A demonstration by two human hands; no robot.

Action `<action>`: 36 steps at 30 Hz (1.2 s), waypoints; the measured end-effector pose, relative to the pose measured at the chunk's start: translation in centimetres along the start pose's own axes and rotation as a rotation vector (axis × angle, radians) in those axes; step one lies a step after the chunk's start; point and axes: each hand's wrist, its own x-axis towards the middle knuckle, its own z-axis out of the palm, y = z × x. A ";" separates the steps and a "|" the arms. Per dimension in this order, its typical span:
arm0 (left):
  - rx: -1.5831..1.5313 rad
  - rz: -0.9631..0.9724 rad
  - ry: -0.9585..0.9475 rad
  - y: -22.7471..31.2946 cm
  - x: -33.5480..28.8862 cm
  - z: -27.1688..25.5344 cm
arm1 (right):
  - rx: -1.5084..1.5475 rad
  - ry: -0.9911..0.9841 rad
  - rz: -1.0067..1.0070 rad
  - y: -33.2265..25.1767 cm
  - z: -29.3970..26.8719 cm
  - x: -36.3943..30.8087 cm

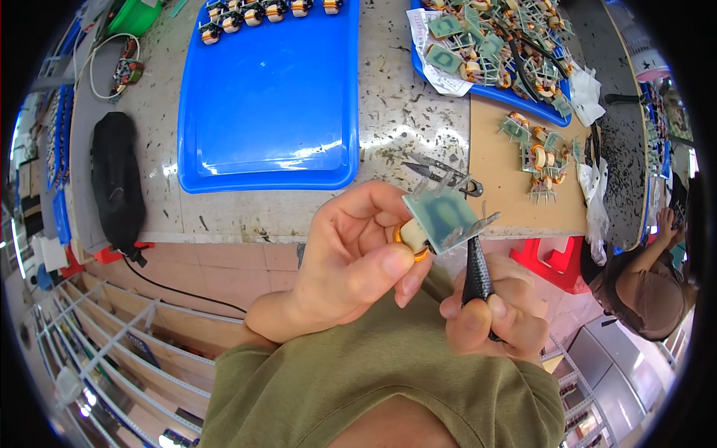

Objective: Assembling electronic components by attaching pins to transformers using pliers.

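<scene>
My left hand (pixel 351 254) pinches a small coil component between thumb and fingers. It has a copper-wound ring with a pale core, and a square green board (pixel 442 216) with metal legs sticking out at its edges. My right hand (pixel 499 313) is closed around a slim black tool (pixel 476 276) with a textured grip. The tool's narrow end points up at the board's lower right corner; its tip is hard to make out. Beyond my hands, metal thread snips (pixel 442 174) lie on the table near its front edge.
A blue tray (pixel 269 112) holds a row of coil components at its far end. At the far right, another blue tray (pixel 564 118) is heaped with them. Several sit on a brown board (pixel 493 157). A black pouch (pixel 118 179) lies left. Another person (pixel 646 291) is at right.
</scene>
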 end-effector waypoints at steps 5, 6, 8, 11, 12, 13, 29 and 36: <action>0.005 0.029 -0.006 0.0 -0.1 -0.1 | 0.045 -0.085 -0.005 0.1 -0.3 0.3; 0.004 0.028 -0.007 0.0 -0.1 -0.1 | 0.027 -0.081 -0.004 0.1 -0.4 0.2; 0.009 0.028 -0.015 0.0 0.0 -0.1 | 0.044 -0.078 -0.006 0.2 -0.5 0.2; 0.209 -0.004 0.142 0.0 0.0 0.8 | 0.071 -0.077 -0.008 0.4 -0.6 0.2; 0.209 -0.004 0.142 0.0 0.0 0.6 | 0.080 -0.078 -0.008 0.4 -0.6 0.2; 0.108 0.007 0.068 0.0 0.0 0.2 | 0.080 -0.079 -0.008 0.5 -0.6 0.2; -0.284 -0.418 0.023 0.4 1.0 0.1 | 0.023 0.104 0.280 1.7 -1.2 1.4; 0.159 -0.079 0.057 -1.2 1.4 -0.2 | 0.017 0.329 0.511 0.9 -0.3 2.2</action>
